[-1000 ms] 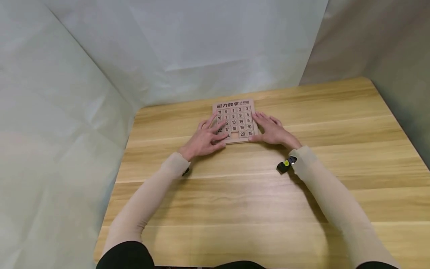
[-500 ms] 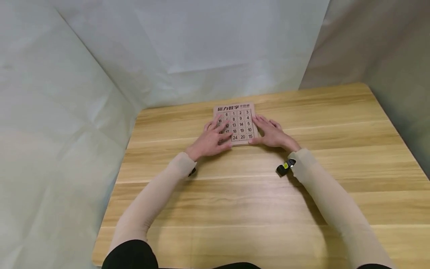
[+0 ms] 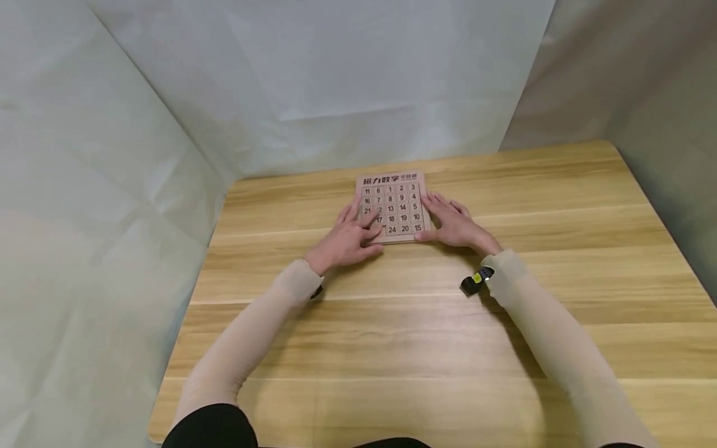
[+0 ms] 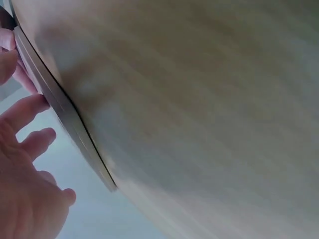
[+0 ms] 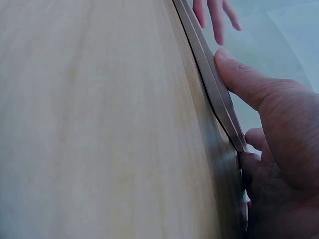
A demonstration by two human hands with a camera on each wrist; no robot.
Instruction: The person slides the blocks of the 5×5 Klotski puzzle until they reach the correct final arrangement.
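Two hands work a number sliding puzzle (image 3: 393, 205) lying flat on the worktop (image 3: 426, 323): left hand (image 3: 346, 235), fingers extended, pushes a tile (mid-slide, apparently); right hand (image 3: 456, 225), fingers straight, braces its edge. Next move likely needs another light fingertip push.

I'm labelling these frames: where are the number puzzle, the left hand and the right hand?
number puzzle (image 3: 401, 207), head view, middle of its numbered tiles.
left hand (image 3: 344, 238), head view, back of the hand.
right hand (image 3: 456, 224), head view, back of the hand.

Both forearms reach toward twelve o'clock, the left hand (image 3: 346, 236) flat with fingers spread, the right hand (image 3: 456, 225) flat, fingers extended toward eleven o'clock.
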